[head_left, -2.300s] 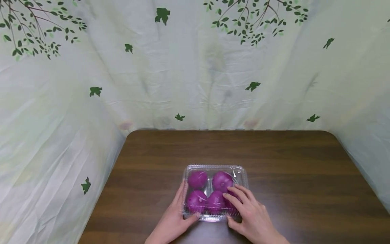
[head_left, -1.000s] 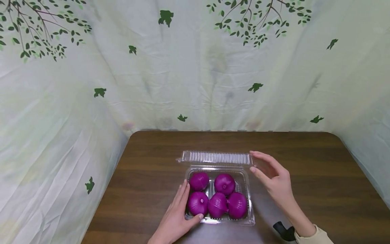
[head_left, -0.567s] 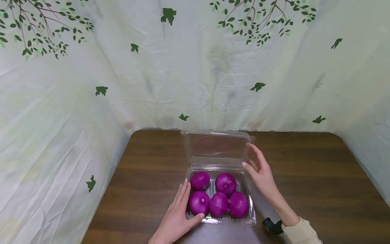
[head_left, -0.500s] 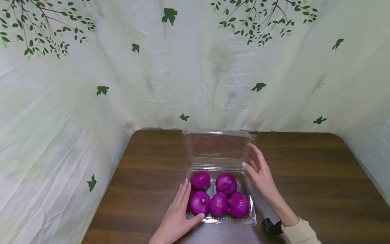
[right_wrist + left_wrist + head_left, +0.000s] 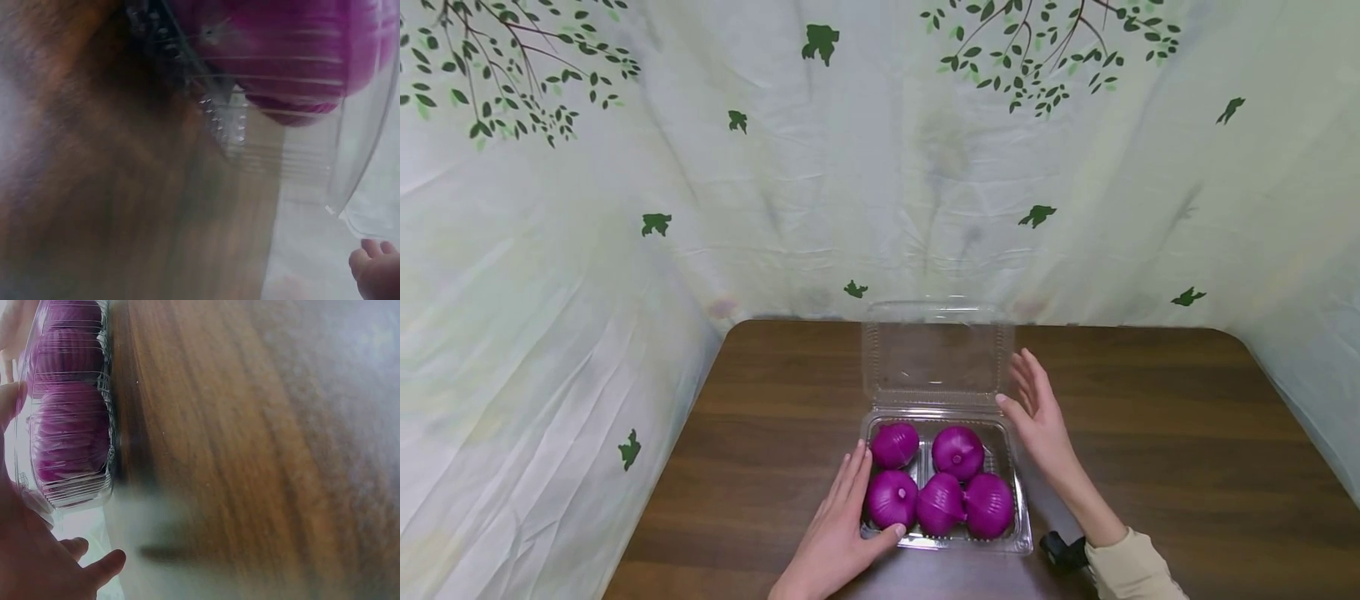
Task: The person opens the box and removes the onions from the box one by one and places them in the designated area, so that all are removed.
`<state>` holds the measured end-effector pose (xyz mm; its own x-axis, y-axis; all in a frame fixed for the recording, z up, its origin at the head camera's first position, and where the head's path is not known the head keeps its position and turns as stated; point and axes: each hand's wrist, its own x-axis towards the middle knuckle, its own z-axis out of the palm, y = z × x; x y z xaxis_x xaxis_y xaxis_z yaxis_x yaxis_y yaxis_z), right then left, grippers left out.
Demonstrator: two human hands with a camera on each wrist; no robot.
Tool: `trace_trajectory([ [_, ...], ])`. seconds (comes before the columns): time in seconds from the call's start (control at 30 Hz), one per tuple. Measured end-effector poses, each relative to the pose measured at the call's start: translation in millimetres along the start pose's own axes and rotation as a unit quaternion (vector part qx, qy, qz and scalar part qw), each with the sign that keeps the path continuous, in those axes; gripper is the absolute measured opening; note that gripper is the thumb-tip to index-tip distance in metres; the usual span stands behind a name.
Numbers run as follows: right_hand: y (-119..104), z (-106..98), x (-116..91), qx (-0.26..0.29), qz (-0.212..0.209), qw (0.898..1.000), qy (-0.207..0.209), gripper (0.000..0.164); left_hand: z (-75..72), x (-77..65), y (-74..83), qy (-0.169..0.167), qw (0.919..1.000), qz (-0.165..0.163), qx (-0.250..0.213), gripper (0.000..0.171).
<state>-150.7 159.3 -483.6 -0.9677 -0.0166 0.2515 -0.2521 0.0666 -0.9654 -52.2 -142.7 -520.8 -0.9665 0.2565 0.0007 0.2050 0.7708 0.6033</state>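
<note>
Left hand (image 5: 838,525), lower middle: fingers straight, against box's side. Clear box (image 5: 970,545), lower middle: five purple onions (image 5: 958,452) all inside. Lid (image 5: 936,354) above: opening looks nearly done, lid up, not flat yet. Right hand (image 5: 1041,421), right of lid: fingers loose, apart; can't tell if touching.

The sleeve (image 5: 1133,568) is cream, the wrist device (image 5: 1063,551) black.

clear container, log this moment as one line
container: holds five round purple items | lid: raised | left hand: against container's left side | right hand: beside lid, contact unclear
</note>
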Motion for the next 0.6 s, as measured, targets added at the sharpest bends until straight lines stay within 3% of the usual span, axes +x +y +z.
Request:
trace_trajectory([
  [0.23, 6.6, -6.0, -6.5, 0.0, 0.018, 1.0, 0.0, 0.063, 0.5, 0.1, -0.1, 0.006, 1.0, 0.004, 0.003, 0.103],
  [0.6, 7.9, -8.5, -21.3, -0.043, 0.002, 0.999, -0.033, 0.053, 2.1, 0.9, 0.3, 0.004, 0.9999, 0.003, 0.009, 0.103],
])
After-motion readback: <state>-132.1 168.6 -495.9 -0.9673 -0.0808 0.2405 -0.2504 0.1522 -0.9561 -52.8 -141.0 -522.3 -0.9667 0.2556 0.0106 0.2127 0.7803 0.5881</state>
